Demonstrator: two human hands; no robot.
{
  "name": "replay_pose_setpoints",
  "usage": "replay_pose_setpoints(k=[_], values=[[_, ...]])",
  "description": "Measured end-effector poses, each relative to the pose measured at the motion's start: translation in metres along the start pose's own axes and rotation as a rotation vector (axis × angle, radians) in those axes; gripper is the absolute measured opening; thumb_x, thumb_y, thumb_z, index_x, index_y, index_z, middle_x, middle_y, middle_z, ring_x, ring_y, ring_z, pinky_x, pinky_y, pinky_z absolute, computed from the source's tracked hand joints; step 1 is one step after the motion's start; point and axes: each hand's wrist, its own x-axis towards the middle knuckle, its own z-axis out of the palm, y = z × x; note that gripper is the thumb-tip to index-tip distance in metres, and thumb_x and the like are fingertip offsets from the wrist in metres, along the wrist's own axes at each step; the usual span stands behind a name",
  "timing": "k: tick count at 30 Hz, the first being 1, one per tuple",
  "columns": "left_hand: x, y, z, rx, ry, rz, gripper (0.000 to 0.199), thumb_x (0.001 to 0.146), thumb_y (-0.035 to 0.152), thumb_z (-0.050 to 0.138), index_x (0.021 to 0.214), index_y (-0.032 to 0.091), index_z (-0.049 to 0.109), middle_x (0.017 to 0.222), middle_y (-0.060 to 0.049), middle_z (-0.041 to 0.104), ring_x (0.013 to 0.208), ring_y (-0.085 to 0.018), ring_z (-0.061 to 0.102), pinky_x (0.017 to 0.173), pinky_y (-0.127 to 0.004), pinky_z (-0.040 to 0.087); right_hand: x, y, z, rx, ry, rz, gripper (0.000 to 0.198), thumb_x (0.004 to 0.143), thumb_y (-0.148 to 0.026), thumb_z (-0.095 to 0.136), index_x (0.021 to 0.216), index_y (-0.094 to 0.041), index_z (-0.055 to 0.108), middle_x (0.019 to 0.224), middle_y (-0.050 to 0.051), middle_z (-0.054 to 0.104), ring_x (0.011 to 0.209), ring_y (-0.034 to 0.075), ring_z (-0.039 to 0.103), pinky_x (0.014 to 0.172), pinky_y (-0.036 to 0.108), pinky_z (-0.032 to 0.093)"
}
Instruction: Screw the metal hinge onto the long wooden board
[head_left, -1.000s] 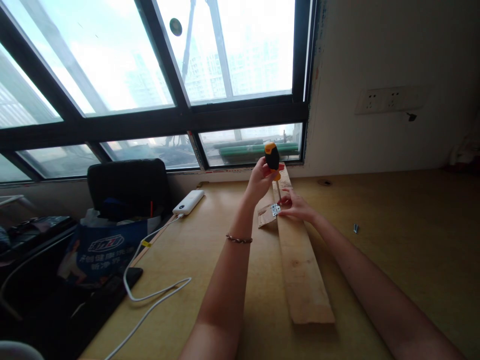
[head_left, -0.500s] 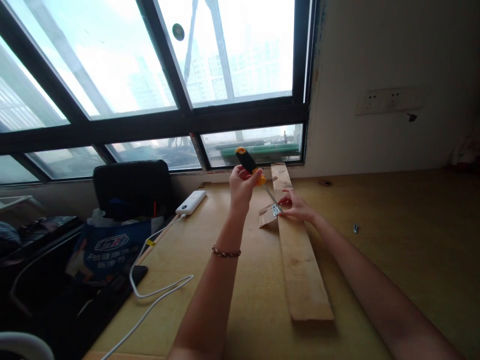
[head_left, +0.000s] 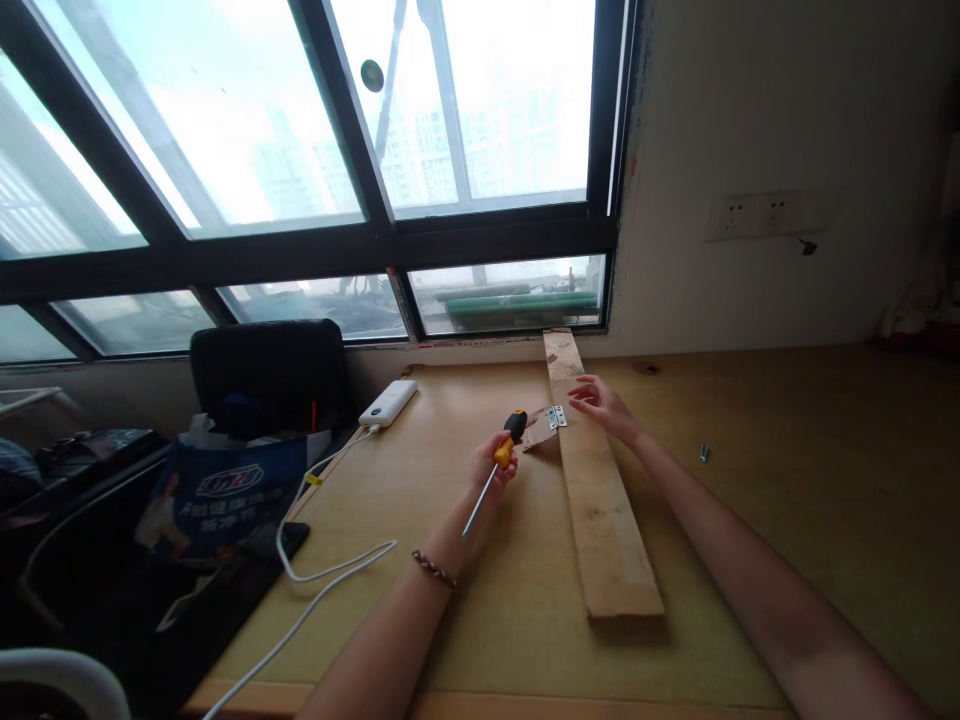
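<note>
My left hand [head_left: 491, 465] is closed around a screwdriver [head_left: 504, 452] with a black and yellow handle. Its shaft points down and back toward me, away from the wood. A long wooden board [head_left: 604, 530] lies on the table, running toward the window. On its left edge sits a small metal hinge [head_left: 556, 417], which also rests on a short wooden piece [head_left: 540, 432] jutting out to the left. My right hand [head_left: 600, 405] hovers over the board just right of the hinge, fingers apart and holding nothing I can see.
Two or so small screws [head_left: 704, 453] lie on the table [head_left: 787, 520] to the right. A white power bank [head_left: 388, 403] with a white cable [head_left: 337, 570] rests at the left edge. Beyond stand a black chair [head_left: 266, 365] and a blue bag [head_left: 232, 500].
The screwdriver's tip has left the hinge, and my left hand has turned it to point toward me, lower and nearer. My right hand's fingers have come off the hinge.
</note>
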Motion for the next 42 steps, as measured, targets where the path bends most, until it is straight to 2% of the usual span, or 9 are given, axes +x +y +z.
replay_pose_setpoints(k=[4, 8, 14, 20, 25, 29, 33, 37, 42], values=[[-0.016, 0.007, 0.014, -0.091, -0.169, -0.010, 0.027, 0.072, 0.038, 0.051, 0.073, 0.011, 0.055, 0.038, 0.004, 0.043, 0.028, -0.002, 0.026, 0.028, -0.015, 0.015, -0.033, -0.023, -0.002, -0.011, 0.144, 0.004, 0.034, 0.074, -0.044, 0.061, 0.095, -0.018, 0.056, 0.093, 0.008, 0.064, 0.084, 0.018, 0.061, 0.078, 0.033, 0.048], [-0.038, 0.001, 0.035, -0.016, -0.319, -0.033, 0.032, 0.073, 0.042, 0.052, 0.075, 0.010, 0.056, 0.037, 0.004, 0.043, 0.026, -0.002, 0.023, 0.029, -0.017, 0.010, -0.080, -0.049, 0.007, 0.150, 0.058, 0.080, 0.034, 0.077, -0.046, 0.058, 0.095, -0.017, 0.055, 0.081, 0.006, 0.064, 0.067, 0.014, 0.059, 0.060, 0.027, 0.046], [-0.065, -0.023, 0.061, 0.164, -0.409, 0.016, 0.036, 0.070, 0.047, 0.060, 0.084, 0.018, 0.043, 0.044, 0.002, 0.055, 0.029, -0.010, 0.044, 0.028, -0.016, 0.018, -0.122, -0.070, 0.027, 0.628, -0.079, 0.396, 0.037, 0.071, -0.047, 0.065, 0.090, -0.017, 0.054, 0.070, 0.001, 0.058, 0.050, 0.007, 0.050, 0.042, 0.019, 0.034], [-0.079, -0.035, 0.066, 0.226, -0.370, 0.122, 0.042, 0.073, 0.054, 0.056, 0.088, 0.021, 0.033, 0.056, 0.000, 0.062, 0.032, -0.013, 0.051, 0.029, -0.020, 0.033, -0.130, -0.083, 0.036, 0.708, -0.174, 0.417, 0.033, 0.068, -0.036, 0.071, 0.089, -0.017, 0.056, 0.060, -0.004, 0.053, 0.042, 0.004, 0.043, 0.038, 0.017, 0.028], [-0.083, -0.039, 0.071, 0.175, -0.354, 0.090, 0.046, 0.076, 0.059, 0.047, 0.098, 0.022, 0.029, 0.062, -0.001, 0.064, 0.042, -0.018, 0.060, 0.039, -0.025, 0.045, -0.127, -0.084, 0.031, 0.699, -0.081, 0.380, 0.032, 0.070, -0.043, 0.066, 0.084, -0.019, 0.051, 0.052, -0.006, 0.049, 0.034, 0.004, 0.034, 0.035, 0.018, 0.024], [-0.082, -0.041, 0.074, 0.182, -0.383, 0.037, 0.050, 0.075, 0.062, 0.045, 0.100, 0.022, 0.030, 0.073, -0.006, 0.068, 0.046, -0.018, 0.062, 0.041, -0.025, 0.045, -0.110, -0.074, -0.006, 0.452, 0.220, 0.302, 0.039, 0.072, -0.056, 0.055, 0.076, -0.017, 0.051, 0.057, -0.002, 0.054, 0.038, 0.005, 0.036, 0.035, 0.019, 0.024], [-0.081, -0.045, 0.072, 0.244, -0.381, 0.046, 0.049, 0.071, 0.061, 0.051, 0.092, 0.019, 0.037, 0.065, -0.005, 0.066, 0.042, -0.016, 0.058, 0.039, -0.023, 0.042, -0.097, -0.038, -0.056, -0.227, 0.470, 0.390, 0.038, 0.064, -0.053, 0.062, 0.081, -0.018, 0.055, 0.057, 0.000, 0.058, 0.050, 0.014, 0.053, 0.045, 0.022, 0.034], [-0.080, -0.046, 0.069, 0.297, -0.343, 0.120, 0.042, 0.072, 0.058, 0.053, 0.081, 0.017, 0.045, 0.058, -0.002, 0.062, 0.036, -0.013, 0.053, 0.036, -0.022, 0.037, -0.097, -0.008, -0.079, -0.764, 0.439, 0.528, 0.033, 0.068, -0.050, 0.058, 0.080, -0.020, 0.061, 0.067, 0.006, 0.065, 0.070, 0.023, 0.063, 0.055, 0.026, 0.038], [-0.074, -0.044, 0.062, 0.444, -0.232, 0.252, 0.034, 0.075, 0.051, 0.051, 0.072, 0.017, 0.051, 0.045, 0.004, 0.051, 0.030, -0.006, 0.037, 0.033, -0.019, 0.020, -0.104, -0.004, -0.080, -0.991, 0.358, 0.614, 0.038, 0.071, -0.052, 0.053, 0.087, -0.020, 0.065, 0.081, 0.014, 0.068, 0.079, 0.029, 0.064, 0.056, 0.030, 0.040]])
